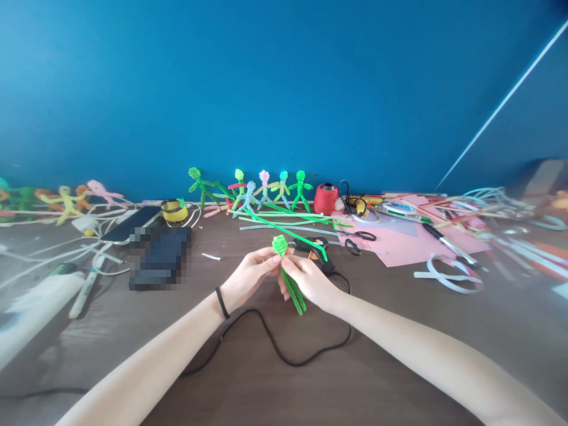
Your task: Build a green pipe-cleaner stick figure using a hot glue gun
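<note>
Between my two hands is a green pipe cleaner figure (279,244) with a coiled round head at the top. Its two straight dark green strands (293,291) hang down below my fingers. My left hand (254,273) pinches it just under the head from the left. From the right, my right hand (310,281) grips it with thumb and fingers at the same spot. The part between the fingertips is hidden. A black device (317,251) with a cord lies on the table just behind my right hand, and a bright green pipe cleaner (290,229) slants down toward it.
Several finished pipe cleaner figures (300,190) lean along the blue wall. A red thread spool (326,199), scissors (361,235) and pink paper (410,239) lie to the right. Phones (162,257) and white cables are at left. A black cord (284,358) curves across the table in front.
</note>
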Available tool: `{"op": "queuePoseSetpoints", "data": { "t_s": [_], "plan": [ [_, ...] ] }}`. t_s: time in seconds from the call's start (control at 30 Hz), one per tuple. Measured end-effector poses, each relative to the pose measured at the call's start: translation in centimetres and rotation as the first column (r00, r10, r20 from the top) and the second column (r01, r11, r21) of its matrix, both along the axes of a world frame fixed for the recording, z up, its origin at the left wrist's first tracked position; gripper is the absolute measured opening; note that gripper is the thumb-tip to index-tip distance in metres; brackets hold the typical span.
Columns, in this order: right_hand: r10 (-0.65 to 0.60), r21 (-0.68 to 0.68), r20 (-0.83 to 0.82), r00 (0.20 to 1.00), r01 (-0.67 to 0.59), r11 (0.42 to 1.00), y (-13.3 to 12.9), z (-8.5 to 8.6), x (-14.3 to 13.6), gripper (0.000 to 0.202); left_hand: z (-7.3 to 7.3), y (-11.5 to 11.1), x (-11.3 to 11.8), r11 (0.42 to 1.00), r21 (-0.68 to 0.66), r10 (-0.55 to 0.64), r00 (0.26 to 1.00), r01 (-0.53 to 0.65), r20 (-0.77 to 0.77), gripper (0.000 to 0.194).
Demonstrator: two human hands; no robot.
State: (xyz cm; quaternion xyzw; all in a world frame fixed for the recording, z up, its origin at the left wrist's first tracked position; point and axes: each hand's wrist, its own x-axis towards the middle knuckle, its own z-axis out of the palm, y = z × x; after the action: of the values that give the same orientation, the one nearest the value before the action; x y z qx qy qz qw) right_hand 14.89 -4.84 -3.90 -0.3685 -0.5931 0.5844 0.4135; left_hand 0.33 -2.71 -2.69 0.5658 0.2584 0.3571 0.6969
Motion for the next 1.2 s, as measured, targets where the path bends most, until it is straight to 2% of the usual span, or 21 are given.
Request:
{"op": "queuePoseSetpoints", "data": {
  "t_s": [0.1, 0.2, 0.3, 0.37, 0.43, 0.47, 0.53, 0.57, 0.63, 0.67, 0.73, 0.83, 0.93, 1.07, 1.2],
  "plan": [
    [0.000, -0.044, 0.032, 0.999, 0.001, 0.999, 0.1, -0.7, -0.2, 0.041, -0.8, 0.2, 0.0, 0.994, -0.106, 0.011, 0.998, -0.005, 0.055, 0.030],
    [-0.003, -0.026, 0.081, 0.997, 0.005, 1.000, 0.1, -0.8, -0.2, 0.043, -1.5, 0.5, 0.0, 0.984, -0.180, 0.016, 0.993, 0.006, 0.120, 0.023],
    [-0.063, 0.132, 0.268, 0.961, 0.028, 0.991, 0.2, -0.1, 0.3, 0.040, -2.1, 1.2, -0.2, 0.963, -0.263, 0.122, 0.970, -0.064, 0.209, 0.012],
    [-0.163, 0.284, 0.420, 0.893, 0.041, 0.958, 0.6, 0.6, 1.1, 0.038, -2.3, 1.7, -0.3, 0.929, -0.353, 0.210, 0.944, -0.112, 0.256, 0.008],
    [-0.264, 0.407, 0.523, 0.810, 0.035, 0.913, 1.2, 1.2, 2.1, 0.032, -2.3, 1.9, -0.4, 0.899, -0.421, 0.260, 0.924, -0.125, 0.280, 0.007],
    [-0.375, 0.484, 0.553, 0.744, 0.079, 0.872, 1.6, 1.3, 2.7, 0.025, -2.2, 2.0, -0.4, 0.888, -0.443, 0.266, 0.922, -0.121, 0.282, 0.008],
    [-0.597, 0.633, 0.584, 0.549, 0.152, 0.759, 2.5, 1.2, 3.9, 0.014, -2.0, 1.9, -0.5, 0.877, -0.467, 0.259, 0.928, -0.110, 0.268, 0.011],
    [-0.666, 0.672, 0.598, 0.447, 0.173, 0.720, 2.9, 1.0, 4.4, 0.016, -1.9, 1.8, -0.4, 0.875, -0.472, 0.253, 0.932, -0.106, 0.259, 0.013],
    [-0.730, 0.724, 0.624, 0.279, 0.146, 0.674, 3.5, 0.4, 5.2, 0.025, -1.7, 1.7, -0.4, 0.870, -0.481, 0.257, 0.935, -0.113, 0.246, 0.015],
    [-0.745, 0.743, 0.629, 0.221, 0.112, 0.660, 3.7, 0.0, 5.3, 0.027, -1.6, 1.6, -0.4, 0.865, -0.487, 0.264, 0.934, -0.120, 0.240, 0.016],
    [-0.767, 0.771, 0.621, 0.162, 0.049, 0.634, 4.1, -0.6, 5.4, 0.023, -1.4, 1.6, -0.3, 0.857, -0.498, 0.278, 0.933, -0.133, 0.228, 0.018],
    [-0.781, 0.787, 0.609, 0.142, 0.012, 0.616, 4.5, -1.1, 5.4, 0.015, -1.3, 1.6, -0.3, 0.856, -0.498, 0.281, 0.936, -0.143, 0.214, 0.019],
    [-0.776, 0.781, 0.613, 0.145, 0.036, 0.624, 5.1, -1.1, 5.6, 0.011, -1.2, 1.6, -0.3, 0.864, -0.483, 0.272, 0.937, -0.138, 0.219, 0.016],
    [-0.745, 0.750, 0.639, 0.193, 0.059, 0.659, 6.3, -1.0, 6.4, 0.009, -1.3, 1.5, -0.4, 0.868, -0.477, 0.273, 0.936, -0.141, 0.220, 0.013],
    [-0.726, 0.740, 0.644, 0.241, 0.044, 0.671, 7.5, -0.8, 7.1, 0.009, -1.3, 1.4, -0.6, 0.868, -0.476, 0.277, 0.934, -0.143, 0.224, 0.011]
  ]
}}
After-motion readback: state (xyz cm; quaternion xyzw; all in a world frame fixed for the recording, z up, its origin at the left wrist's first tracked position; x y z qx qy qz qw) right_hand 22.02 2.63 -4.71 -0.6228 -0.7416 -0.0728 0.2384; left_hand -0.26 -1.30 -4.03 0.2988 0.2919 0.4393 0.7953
